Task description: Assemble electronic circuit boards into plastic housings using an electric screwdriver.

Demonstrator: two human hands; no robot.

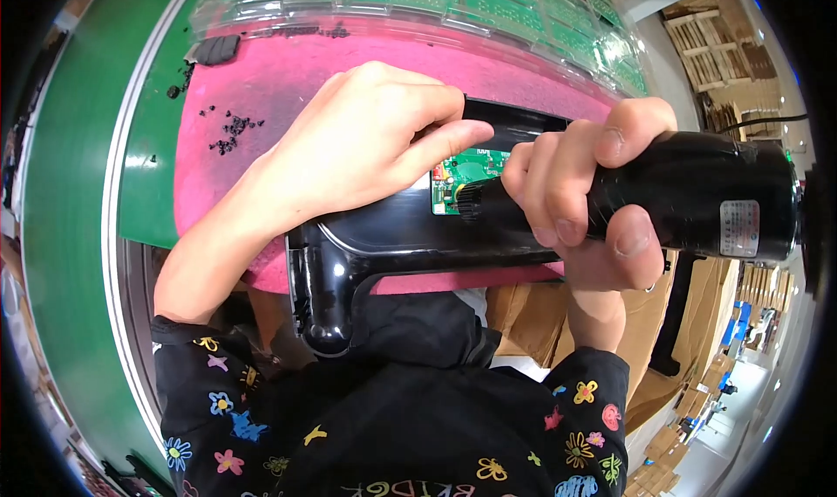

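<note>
I have my right hand clamped around a black power screwdriver, its nose over the green circuit board in the black housing, which overhangs the near edge of the pink mat; my left hand curls over the housing, but whether it pinches anything I cannot tell from here

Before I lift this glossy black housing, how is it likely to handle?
The black housing probably stays stiff, since its edges and curves look moulded and hold a firm shape. Its shiny surface may feel slippery under bare fingers. The green circuit board lies exposed in its opening, so that part is likely the fragile one.
</note>
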